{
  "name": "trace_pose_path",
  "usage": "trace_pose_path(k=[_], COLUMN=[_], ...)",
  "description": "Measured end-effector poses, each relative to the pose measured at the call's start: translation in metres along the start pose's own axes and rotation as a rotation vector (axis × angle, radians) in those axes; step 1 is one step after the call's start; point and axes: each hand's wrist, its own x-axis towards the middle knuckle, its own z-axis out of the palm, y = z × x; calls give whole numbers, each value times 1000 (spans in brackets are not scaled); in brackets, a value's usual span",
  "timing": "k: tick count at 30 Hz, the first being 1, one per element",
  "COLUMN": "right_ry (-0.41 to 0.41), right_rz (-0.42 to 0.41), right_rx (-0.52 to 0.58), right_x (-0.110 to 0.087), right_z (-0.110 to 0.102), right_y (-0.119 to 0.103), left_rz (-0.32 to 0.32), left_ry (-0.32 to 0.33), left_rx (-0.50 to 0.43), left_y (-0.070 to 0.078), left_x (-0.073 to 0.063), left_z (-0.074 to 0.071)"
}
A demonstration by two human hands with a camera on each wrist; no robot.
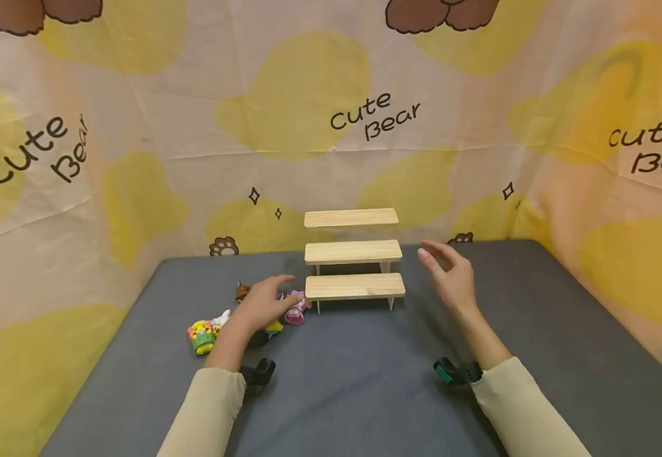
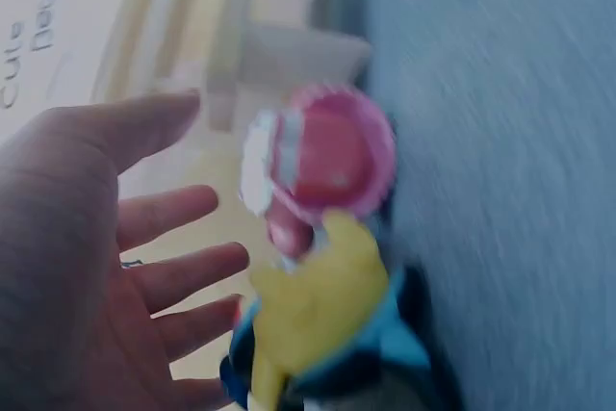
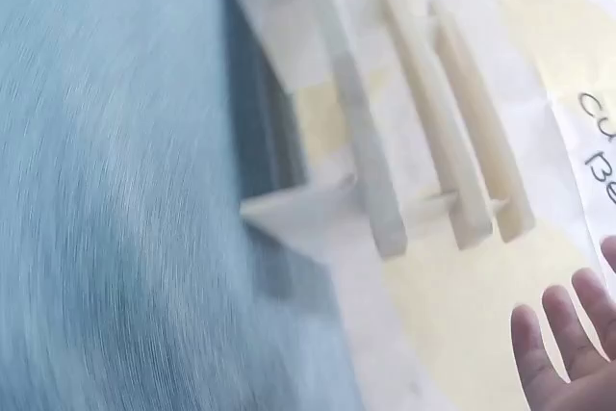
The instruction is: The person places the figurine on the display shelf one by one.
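My left hand (image 1: 263, 303) hovers over a group of small toy figures, its fingers spread and holding nothing. Just past its fingertips stands a pink figure (image 1: 295, 310), close to the left end of a three-tier wooden stand (image 1: 356, 287). A yellow figure with blue and black parts (image 2: 322, 305) is near the fingers in the left wrist view. Further left are a yellow-and-green figure (image 1: 202, 336) and a white-eared one (image 1: 221, 320); a brown figure (image 1: 242, 291) shows behind the hand. To the right of the stand my right hand (image 1: 452, 277) is raised, fingers relaxed and nothing in them.
The stand rests on a grey cloth-covered table (image 1: 342, 387), toward the back. A fabric backdrop (image 1: 285, 114) with yellow patches and "Cute Bear" lettering surrounds the back and sides. Each wrist wears a black band (image 1: 259, 372).
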Motion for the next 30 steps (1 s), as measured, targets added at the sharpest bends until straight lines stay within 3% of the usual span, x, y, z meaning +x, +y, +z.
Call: trace_pose_path(k=[4,8,15,23,30], right_ry=[61,61,20,-21,-8], right_rz=[59,63,60,123,154], right_rx=[233,323,329,330,331], right_x=[-4,-10,-14,-21,-24], right_z=[8,16,30,39,43], right_y=[1,6,19,31,36], left_rz=[1,26,68,92,85], left_ry=[-10,11,36,6,-11], left_rx=[-85,-49,10,17,30], left_y=[0,-4,-10,-12,-15], left_x=[3,6,6,5,3], left_z=[9,14,14,13,13])
